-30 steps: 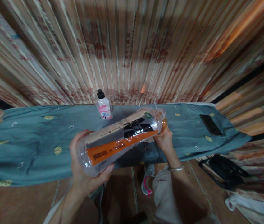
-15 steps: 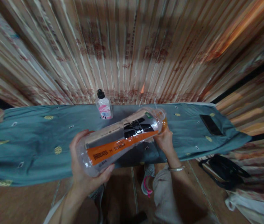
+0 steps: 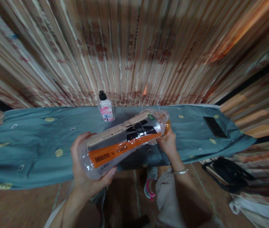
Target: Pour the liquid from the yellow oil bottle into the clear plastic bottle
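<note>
A large clear plastic bottle [image 3: 115, 147] with an orange, black and silver label lies tilted in the air over the cloth-covered table, its neck to the right and higher than its base. My left hand [image 3: 84, 174] is wrapped around the base end, thumb below and fingers on the far side. At the neck end, my right hand [image 3: 167, 141] grips close to an orange part [image 3: 167, 125], perhaps the cap; its fingers are mostly hidden behind the bottle. Behind the bottle, a pump-top bottle [image 3: 107, 110] with a black top and pink label stands upright on the table.
A teal patterned cloth [image 3: 37, 136] covers the long narrow table. Toward its right end lies a dark phone [image 3: 214, 127]. A black bag [image 3: 228, 174] rests on the floor at right, near some white fabric [image 3: 255, 209]. Pleated curtains [image 3: 129, 47] hang behind the table.
</note>
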Tool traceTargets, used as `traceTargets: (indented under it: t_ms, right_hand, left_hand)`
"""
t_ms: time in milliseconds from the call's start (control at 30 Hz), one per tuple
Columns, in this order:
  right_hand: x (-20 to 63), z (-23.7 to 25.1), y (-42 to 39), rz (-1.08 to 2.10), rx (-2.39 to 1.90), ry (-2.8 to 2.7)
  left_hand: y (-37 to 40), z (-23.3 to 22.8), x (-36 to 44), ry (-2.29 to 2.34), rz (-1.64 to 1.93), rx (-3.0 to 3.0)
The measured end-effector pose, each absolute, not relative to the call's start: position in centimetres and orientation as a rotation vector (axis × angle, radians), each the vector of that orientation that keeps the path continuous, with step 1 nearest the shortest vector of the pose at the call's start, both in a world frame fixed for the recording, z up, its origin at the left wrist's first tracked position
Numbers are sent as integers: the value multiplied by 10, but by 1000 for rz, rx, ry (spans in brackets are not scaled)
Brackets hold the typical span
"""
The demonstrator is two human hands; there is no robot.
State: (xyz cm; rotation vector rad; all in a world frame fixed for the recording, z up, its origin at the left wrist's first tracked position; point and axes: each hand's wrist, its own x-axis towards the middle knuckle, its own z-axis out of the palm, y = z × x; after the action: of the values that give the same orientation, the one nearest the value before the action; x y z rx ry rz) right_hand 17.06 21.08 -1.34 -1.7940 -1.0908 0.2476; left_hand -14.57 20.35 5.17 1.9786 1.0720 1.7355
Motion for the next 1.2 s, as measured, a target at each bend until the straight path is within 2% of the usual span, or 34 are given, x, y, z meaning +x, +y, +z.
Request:
traceTargets:
  t_ms: [1200]
  right_hand:
    - [172, -15, 211, 236, -1811, -1107]
  left_hand:
    - [202, 52, -147, 1080, 1705, 2025]
